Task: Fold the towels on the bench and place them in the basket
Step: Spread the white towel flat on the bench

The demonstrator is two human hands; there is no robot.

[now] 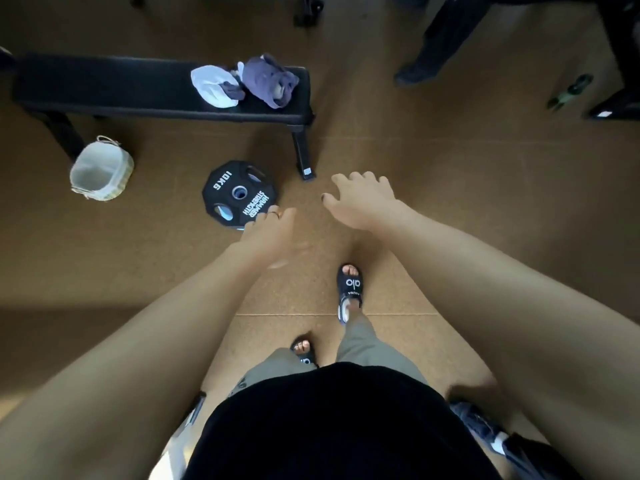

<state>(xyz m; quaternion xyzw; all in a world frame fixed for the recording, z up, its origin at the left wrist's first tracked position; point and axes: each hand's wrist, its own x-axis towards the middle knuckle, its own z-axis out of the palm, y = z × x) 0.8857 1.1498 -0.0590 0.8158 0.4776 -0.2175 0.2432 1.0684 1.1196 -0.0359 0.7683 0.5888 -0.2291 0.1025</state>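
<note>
- Reaching for the towels is the step right now: the white towel (213, 85) and the purple towel (268, 79) sit crumpled, touching each other, on the near end of the black worktop (104, 86), well ahead of both hands and a bit to the left.
- Left hand (268, 232) and right hand (363, 199) are both out in front, fingers loosely spread, holding nothing.
- I'd grab one towel at a time by two corners and shake it flat; that long bare stretch of padded worktop looks like a good place to fold.
- The basket (100, 168) is on the floor, far left of the left hand, and looks to have nothing in it.
- Careful underfoot: a 10 kg weight plate (239, 194) lies just beyond the left hand.
- The floor (450, 161) is brown and cork-like, with other dark gym gear further off.
</note>
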